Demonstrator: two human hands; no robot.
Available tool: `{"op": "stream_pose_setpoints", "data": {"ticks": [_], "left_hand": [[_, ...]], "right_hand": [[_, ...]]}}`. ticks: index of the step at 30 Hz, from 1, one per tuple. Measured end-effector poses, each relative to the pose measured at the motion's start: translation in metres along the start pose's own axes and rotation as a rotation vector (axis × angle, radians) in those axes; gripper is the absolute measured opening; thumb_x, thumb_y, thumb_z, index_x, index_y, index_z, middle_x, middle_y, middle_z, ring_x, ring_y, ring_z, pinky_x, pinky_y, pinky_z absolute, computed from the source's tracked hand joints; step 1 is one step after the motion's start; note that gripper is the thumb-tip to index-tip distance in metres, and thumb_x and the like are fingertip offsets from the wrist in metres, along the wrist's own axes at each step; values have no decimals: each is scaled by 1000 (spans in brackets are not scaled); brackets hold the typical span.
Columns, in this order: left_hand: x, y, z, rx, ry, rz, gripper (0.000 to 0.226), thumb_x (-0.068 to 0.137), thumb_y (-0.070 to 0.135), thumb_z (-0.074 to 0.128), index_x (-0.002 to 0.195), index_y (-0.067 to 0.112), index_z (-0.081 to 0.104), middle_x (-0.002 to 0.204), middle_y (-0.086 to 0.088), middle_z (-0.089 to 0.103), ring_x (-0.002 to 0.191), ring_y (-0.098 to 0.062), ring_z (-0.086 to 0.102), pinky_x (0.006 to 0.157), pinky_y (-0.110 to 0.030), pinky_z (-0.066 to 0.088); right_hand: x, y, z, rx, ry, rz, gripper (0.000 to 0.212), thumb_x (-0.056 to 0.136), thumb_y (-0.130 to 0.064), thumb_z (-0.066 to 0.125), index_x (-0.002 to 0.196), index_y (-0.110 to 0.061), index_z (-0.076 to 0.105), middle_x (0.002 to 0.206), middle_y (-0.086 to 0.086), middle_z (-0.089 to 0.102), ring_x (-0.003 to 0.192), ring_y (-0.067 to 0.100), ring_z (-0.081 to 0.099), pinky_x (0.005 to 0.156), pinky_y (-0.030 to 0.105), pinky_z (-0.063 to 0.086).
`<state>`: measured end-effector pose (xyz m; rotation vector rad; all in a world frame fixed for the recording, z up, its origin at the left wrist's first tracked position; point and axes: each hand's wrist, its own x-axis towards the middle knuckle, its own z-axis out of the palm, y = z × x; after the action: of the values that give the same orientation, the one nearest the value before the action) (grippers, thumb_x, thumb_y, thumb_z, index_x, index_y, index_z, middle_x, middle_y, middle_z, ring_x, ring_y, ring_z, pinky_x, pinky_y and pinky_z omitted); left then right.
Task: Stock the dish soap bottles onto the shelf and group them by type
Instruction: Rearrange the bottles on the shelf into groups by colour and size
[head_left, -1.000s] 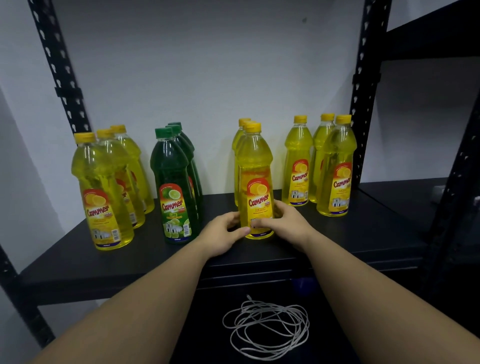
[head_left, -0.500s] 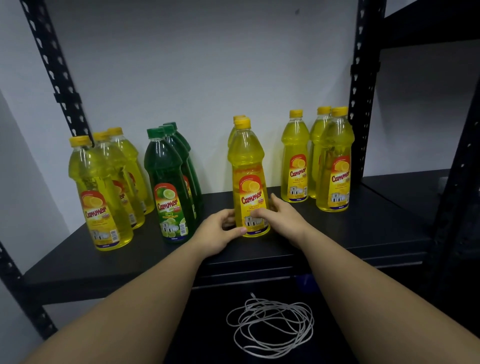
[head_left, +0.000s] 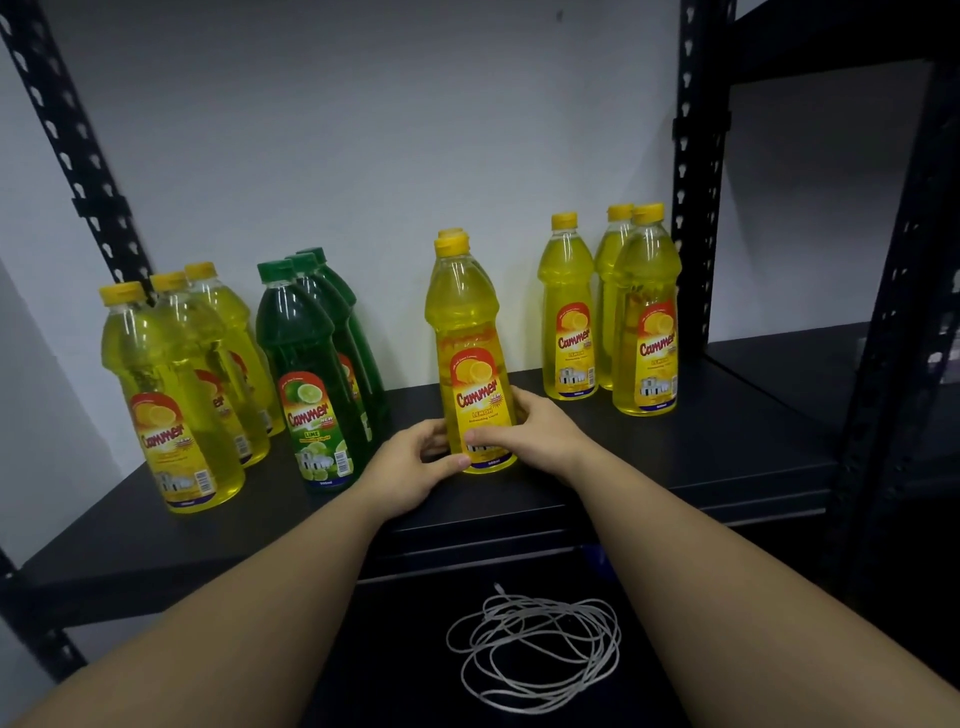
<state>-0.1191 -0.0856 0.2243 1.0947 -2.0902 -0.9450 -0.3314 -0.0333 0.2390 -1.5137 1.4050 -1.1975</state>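
Observation:
A yellow lemon dish soap bottle (head_left: 467, 332) stands upright mid-shelf, and another yellow bottle (head_left: 450, 234) hides right behind it with only its cap showing. My left hand (head_left: 415, 465) grips the front bottle's base from the left. My right hand (head_left: 524, 431) grips its base from the right, thumb across the label. Three green lime bottles (head_left: 306, 364) stand in a row to the left. Three yellow bottles (head_left: 171, 395) line up at the far left. Three more yellow bottles (head_left: 644, 317) stand at the right. All rest on the black shelf (head_left: 675, 447).
Black perforated uprights (head_left: 696, 171) frame the shelf on both sides, with a white wall behind. A coil of grey cable (head_left: 535, 649) lies on a lower dark surface. A second black shelf unit (head_left: 810, 364) adjoins on the right.
Both hands have kept hold of the front middle bottle's base. The bottle has shifted slightly back, lining up in front of the one behind it. The view has moved a little.

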Motion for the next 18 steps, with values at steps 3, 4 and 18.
{"op": "stream_pose_setpoints", "data": {"ticks": [3, 4, 18], "left_hand": [[-2, 3, 0, -5, 4, -2, 62, 87, 31, 81, 144, 24, 56, 131, 10, 71, 123, -7, 65, 114, -44, 47], [-2, 4, 1, -11, 3, -2, 60, 88, 29, 80, 143, 24, 56, 130, 10, 71, 122, -7, 65, 113, -44, 48], [-4, 0, -1, -32, 19, -3, 58, 89, 24, 80, 141, 21, 53, 130, 7, 70, 120, -7, 67, 109, -41, 51]], "right_hand": [[0, 0, 1, -26, 4, -6, 76, 71, -50, 91, 137, -32, 57, 122, -11, 70, 112, 8, 66, 102, 36, 53], [1, 1, 1, -44, 6, -12, 77, 70, -52, 91, 137, -32, 58, 122, -12, 71, 112, 8, 66, 102, 36, 53], [-4, 9, 3, -70, 111, -82, 78, 73, -46, 91, 139, -22, 57, 125, -8, 69, 108, 6, 67, 88, 24, 57]]}}
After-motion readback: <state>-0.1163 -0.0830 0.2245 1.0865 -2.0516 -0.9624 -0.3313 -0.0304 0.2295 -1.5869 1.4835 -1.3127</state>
